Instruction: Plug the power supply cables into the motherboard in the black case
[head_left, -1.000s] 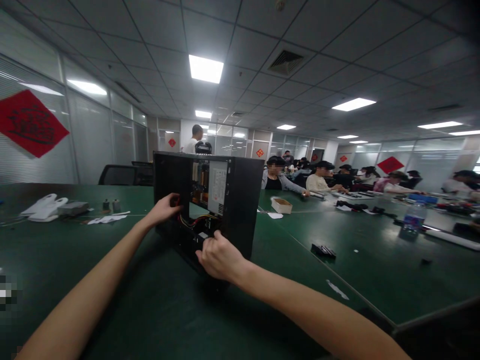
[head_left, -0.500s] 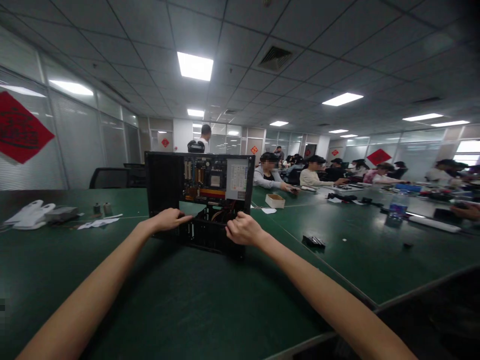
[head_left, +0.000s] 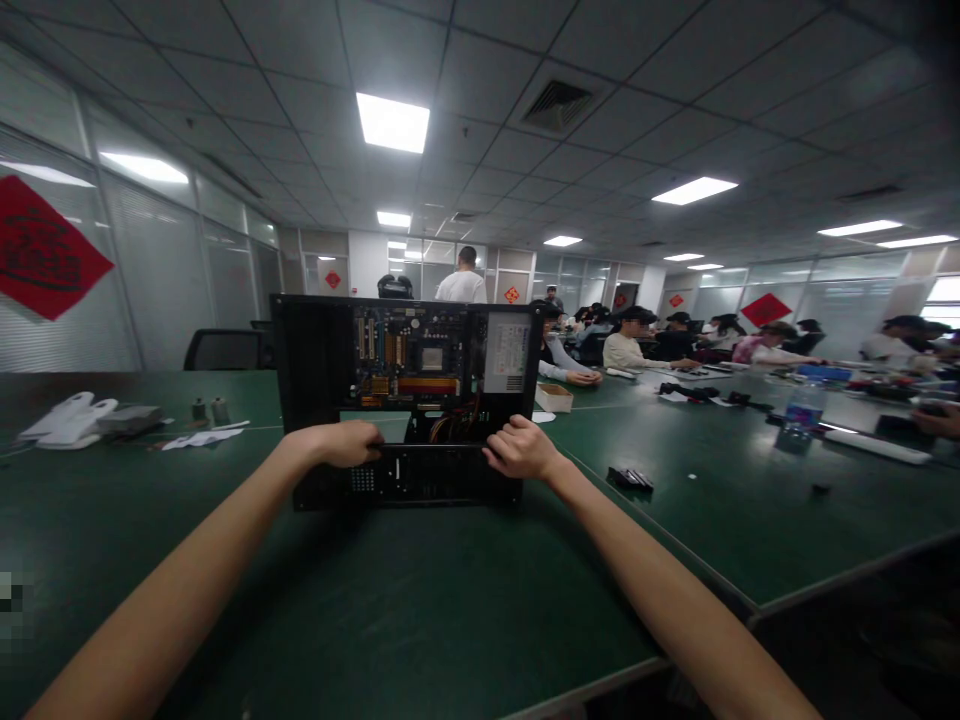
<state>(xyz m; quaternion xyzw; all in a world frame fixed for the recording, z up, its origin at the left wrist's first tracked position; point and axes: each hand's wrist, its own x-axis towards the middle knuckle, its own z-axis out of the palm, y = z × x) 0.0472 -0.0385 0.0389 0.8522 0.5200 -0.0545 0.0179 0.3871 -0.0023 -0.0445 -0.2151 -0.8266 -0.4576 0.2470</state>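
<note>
A black computer case (head_left: pixel 313 370) stands upright over the green table (head_left: pixel 420 600), its open side towards me. Inside it show a motherboard (head_left: pixel 411 350), a silver labelled power supply (head_left: pixel 505 352) and some loose cables. My left hand (head_left: pixel 349 443) is closed on the left part of the crossbar in the lower half of the case. Further right, my right hand (head_left: pixel 520 448) grips the same bar with curled fingers. Parts of the bar are hidden behind the fingers.
On the left lie white plastic pieces (head_left: pixel 75 420), a grey box (head_left: pixel 131 422), small cylinders and papers. To the right are a small open box (head_left: pixel 553 398), a black part (head_left: pixel 630 480) and a bottle (head_left: pixel 802 405). Several people sit along the right side.
The case has turned to face me more squarely and appears larger. My right hand has moved right and slightly up; my left fingers have curled round the bar. A person behind has moved right.
</note>
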